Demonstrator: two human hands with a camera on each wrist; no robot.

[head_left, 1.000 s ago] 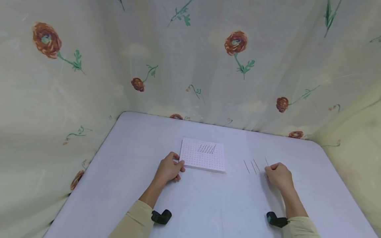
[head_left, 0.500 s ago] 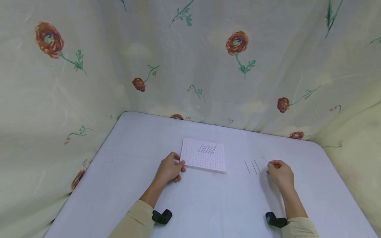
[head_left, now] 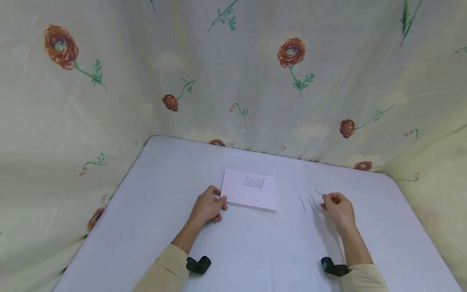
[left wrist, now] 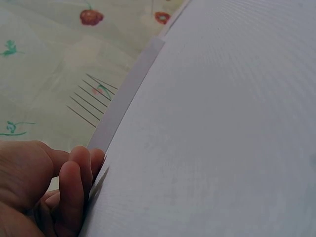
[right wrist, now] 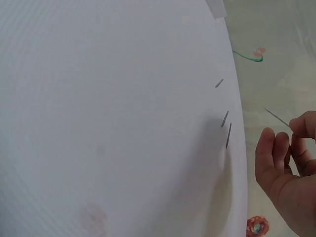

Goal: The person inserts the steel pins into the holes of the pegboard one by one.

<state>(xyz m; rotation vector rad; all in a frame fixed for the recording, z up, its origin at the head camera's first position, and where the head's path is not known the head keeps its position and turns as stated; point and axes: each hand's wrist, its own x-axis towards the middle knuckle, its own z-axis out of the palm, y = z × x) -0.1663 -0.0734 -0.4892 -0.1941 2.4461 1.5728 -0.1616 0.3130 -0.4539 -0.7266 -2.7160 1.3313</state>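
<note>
A white board with rows of small holes (head_left: 248, 196) lies on the table, with several thin dark needle-like pins (head_left: 254, 182) standing slanted in a row near its far right part. My left hand (head_left: 208, 206) grips the board's near left corner between thumb and fingers. In the left wrist view the fingertips (left wrist: 97, 160) touch the board's side edge. My right hand (head_left: 339, 209), to the right, pinches one thin pin (head_left: 318, 192) between thumb and index finger, its tip pointing left and away. In the right wrist view the held pin (right wrist: 277, 117) is raised off the table.
Three loose pins (head_left: 303, 204) lie on the white table (head_left: 255, 247) between the board and my right hand. A flowered curtain (head_left: 233, 73) hangs behind the table and at its sides. Black devices (head_left: 198, 265) are strapped at both wrists.
My right hand has lifted the pin off the table and shifted slightly farther forward. The pin has swung from pointing away to pointing left. My left hand and the board stay put.
</note>
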